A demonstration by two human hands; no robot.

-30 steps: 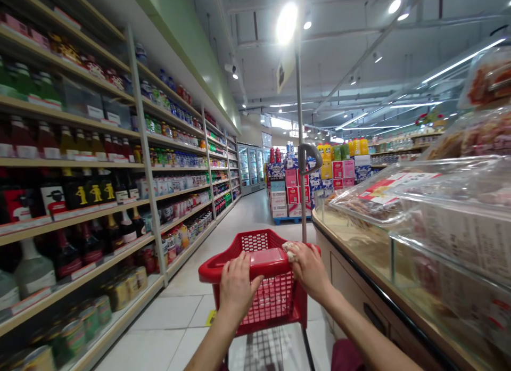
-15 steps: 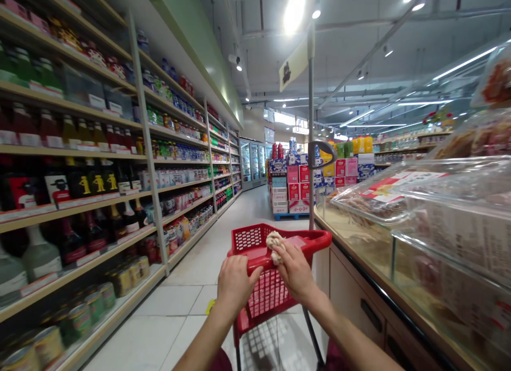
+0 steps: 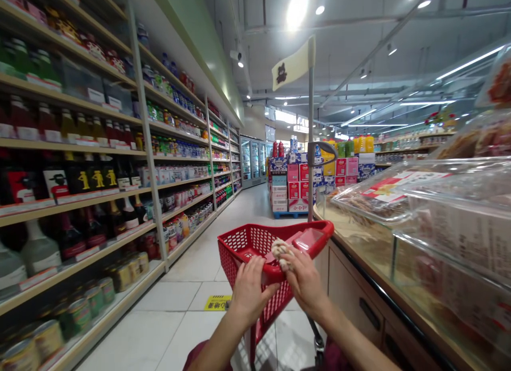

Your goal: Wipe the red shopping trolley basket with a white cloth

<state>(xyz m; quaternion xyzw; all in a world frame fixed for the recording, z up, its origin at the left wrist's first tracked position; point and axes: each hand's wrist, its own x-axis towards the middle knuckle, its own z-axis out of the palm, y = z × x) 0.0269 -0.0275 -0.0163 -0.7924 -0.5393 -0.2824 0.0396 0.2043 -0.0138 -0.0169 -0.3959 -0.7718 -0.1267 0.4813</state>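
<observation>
A red plastic shopping cart (image 3: 239,256) with perforated sides stands right in front of me, turned slightly to the right. Over the near edge at its handle curl the fingers of my left hand (image 3: 249,288), closed, with the thumb toward the middle. My right hand (image 3: 305,278) is closed over a cream, knotted, rope-like bundle (image 3: 281,251) on the same handle; part of the bundle is hidden by the fingers. Inside the basket is a pinkish-red piece (image 3: 293,238), whose kind I cannot make out. A grey pole (image 3: 311,115) with a cream bear flag (image 3: 291,67) rises beyond the cart.
Shelves (image 3: 99,192) of bottles and cans line the left side. Close on the right runs a counter (image 3: 355,286) with clear-lidded food packs (image 3: 375,190). Ahead, stacked drink cartons (image 3: 293,190) stand on a blue pallet (image 3: 285,215). A yellow sticker (image 3: 217,303) marks the floor.
The cart has swung its front to the left, showing more of its left side and basket. Both hands have shifted slightly right and down with the handle. More of the yellow floor sticker shows.
</observation>
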